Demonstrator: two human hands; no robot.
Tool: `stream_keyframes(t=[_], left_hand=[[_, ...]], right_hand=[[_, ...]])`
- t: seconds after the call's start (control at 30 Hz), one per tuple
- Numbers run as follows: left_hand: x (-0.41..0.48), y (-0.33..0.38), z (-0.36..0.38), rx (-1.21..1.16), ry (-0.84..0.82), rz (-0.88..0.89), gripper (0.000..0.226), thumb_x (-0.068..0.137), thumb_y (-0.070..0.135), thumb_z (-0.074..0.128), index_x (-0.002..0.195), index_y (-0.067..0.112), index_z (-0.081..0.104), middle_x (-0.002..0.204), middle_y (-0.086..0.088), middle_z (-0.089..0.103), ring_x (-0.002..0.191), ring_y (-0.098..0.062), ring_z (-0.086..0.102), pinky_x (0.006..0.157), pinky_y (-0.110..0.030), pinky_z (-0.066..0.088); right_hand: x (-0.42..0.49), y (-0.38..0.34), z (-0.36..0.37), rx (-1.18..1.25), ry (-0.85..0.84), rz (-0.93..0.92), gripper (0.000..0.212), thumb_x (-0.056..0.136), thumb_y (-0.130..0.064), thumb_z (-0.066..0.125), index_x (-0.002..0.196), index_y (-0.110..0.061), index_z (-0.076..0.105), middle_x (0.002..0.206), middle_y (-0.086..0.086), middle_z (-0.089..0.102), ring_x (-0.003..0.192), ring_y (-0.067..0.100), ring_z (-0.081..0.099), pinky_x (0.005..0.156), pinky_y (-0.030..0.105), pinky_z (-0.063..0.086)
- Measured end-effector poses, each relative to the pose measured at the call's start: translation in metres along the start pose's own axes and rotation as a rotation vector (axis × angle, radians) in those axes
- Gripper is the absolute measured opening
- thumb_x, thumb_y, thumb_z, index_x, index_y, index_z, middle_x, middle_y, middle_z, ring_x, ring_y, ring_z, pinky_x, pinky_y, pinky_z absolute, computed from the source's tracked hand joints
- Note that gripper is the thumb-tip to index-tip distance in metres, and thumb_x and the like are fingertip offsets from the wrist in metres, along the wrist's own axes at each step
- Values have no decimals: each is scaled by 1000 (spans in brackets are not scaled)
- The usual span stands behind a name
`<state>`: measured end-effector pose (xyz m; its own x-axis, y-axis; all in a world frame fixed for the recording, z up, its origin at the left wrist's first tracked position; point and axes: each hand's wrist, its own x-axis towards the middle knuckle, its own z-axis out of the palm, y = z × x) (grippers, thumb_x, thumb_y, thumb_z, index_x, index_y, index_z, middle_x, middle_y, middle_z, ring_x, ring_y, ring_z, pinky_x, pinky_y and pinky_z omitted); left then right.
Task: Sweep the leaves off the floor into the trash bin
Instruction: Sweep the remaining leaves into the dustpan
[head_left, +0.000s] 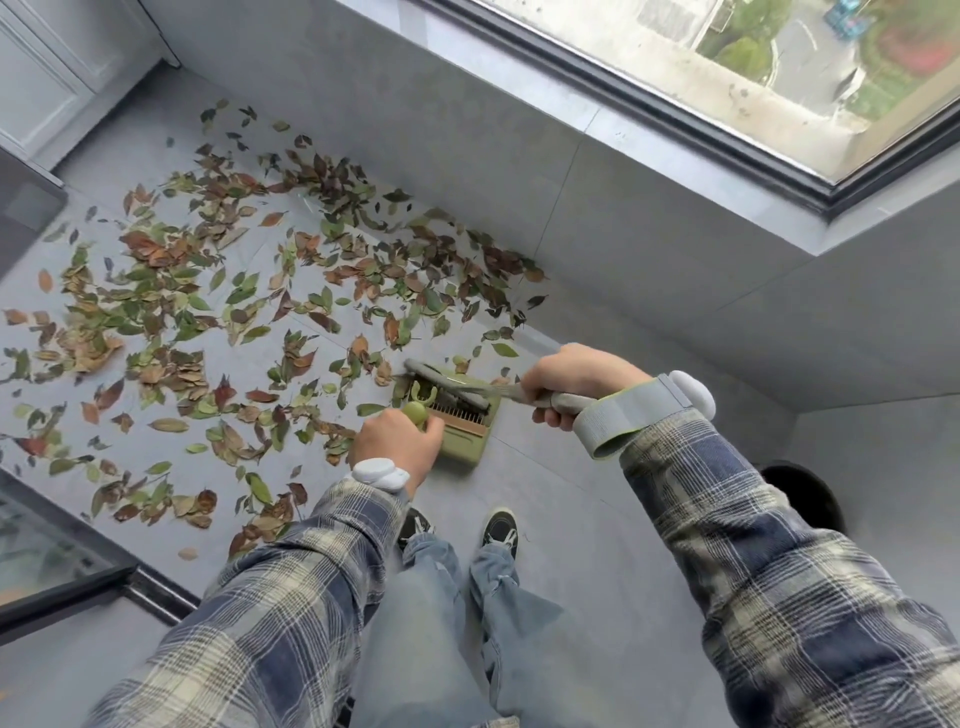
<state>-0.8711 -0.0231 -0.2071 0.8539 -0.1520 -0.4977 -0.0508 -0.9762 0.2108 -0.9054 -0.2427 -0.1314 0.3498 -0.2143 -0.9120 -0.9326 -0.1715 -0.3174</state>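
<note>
Green and brown leaves (208, 291) lie scattered over the grey tiled floor (561, 499), thickest at the left and along the wall. A green dustpan (465, 431) rests on the floor with its mouth toward the leaves. My left hand (397, 441) grips its green handle. My right hand (571, 382) holds the grey handle of a small broom (447, 382), whose head lies across the dustpan's mouth. A dark round trash bin (802, 493) shows partly behind my right sleeve.
A low grey wall (597, 218) under a window bounds the floor at the back and right. A glass door frame (67, 566) runs along the lower left. My two feet (462, 530) stand just behind the dustpan.
</note>
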Motion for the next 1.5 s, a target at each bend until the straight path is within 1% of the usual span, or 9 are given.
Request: stream_keyframes(t=[0.27, 0.5, 0.67, 0.77, 0.93, 1.1, 1.23, 1.43, 1.5], left_hand=[[-1, -1, 1, -3, 13, -15, 45, 86, 52, 50, 80, 12, 71, 77, -10, 66, 72, -31, 62, 62, -30, 51], [3, -3, 3, 9, 14, -7, 45, 86, 53, 49, 81, 13, 70, 76, -10, 66, 72, -30, 63, 63, -30, 52], [5, -4, 3, -4, 29, -1, 43, 86, 52, 50, 75, 13, 62, 72, -7, 61, 67, -29, 57, 60, -29, 46], [5, -6, 5, -2, 37, -4, 42, 86, 53, 50, 75, 15, 62, 72, -7, 60, 65, -28, 53, 58, -27, 39], [5, -1, 4, 31, 25, 15, 46, 88, 53, 48, 83, 12, 69, 73, -7, 59, 67, -28, 53, 57, -27, 40], [1, -2, 4, 10, 19, -6, 46, 87, 50, 48, 81, 9, 67, 78, -13, 66, 69, -30, 58, 59, -29, 48], [0, -1, 2, 11, 29, 0, 46, 88, 49, 49, 78, 8, 66, 79, -13, 67, 72, -30, 60, 60, -30, 48], [-2, 0, 3, 7, 45, -21, 47, 86, 52, 51, 74, 8, 63, 73, -10, 62, 66, -28, 55, 58, -28, 44], [-1, -2, 4, -1, 53, -32, 46, 85, 52, 52, 72, 9, 61, 70, -8, 57, 65, -28, 52, 57, -28, 41]], right_hand=[[-7, -9, -15, 31, 117, -88, 17, 70, -14, 59, 78, 0, 66, 65, 14, 72, 42, 20, 57, 42, 22, 44], [21, -3, 3, 160, 202, -132, 13, 74, -8, 65, 85, 0, 66, 59, 12, 67, 42, 20, 59, 43, 23, 45], [42, 11, 29, 199, 135, -122, 11, 78, -4, 65, 89, -6, 63, 73, 12, 63, 65, 26, 59, 62, 35, 47], [41, 20, 36, 154, 82, -113, 4, 78, -8, 67, 81, -9, 64, 76, 12, 63, 69, 27, 58, 66, 36, 47], [21, 26, 26, 49, 4, -67, 6, 77, -14, 66, 78, -8, 69, 70, 11, 72, 53, 20, 65, 52, 26, 48], [0, 17, 5, 166, 37, -66, 20, 75, -1, 61, 89, 11, 69, 66, 17, 72, 38, 17, 55, 40, 19, 43], [-15, 13, -9, 186, 69, -84, 26, 71, -2, 60, 91, 12, 68, 80, 23, 75, 39, 19, 56, 40, 20, 43], [-24, 4, -17, 226, 147, -144, 26, 75, 1, 60, 96, 12, 69, 85, 28, 73, 38, 19, 55, 39, 19, 42], [-22, 0, -16, 251, 179, -162, 22, 76, 2, 60, 95, 10, 69, 79, 27, 71, 37, 18, 54, 38, 18, 42]])
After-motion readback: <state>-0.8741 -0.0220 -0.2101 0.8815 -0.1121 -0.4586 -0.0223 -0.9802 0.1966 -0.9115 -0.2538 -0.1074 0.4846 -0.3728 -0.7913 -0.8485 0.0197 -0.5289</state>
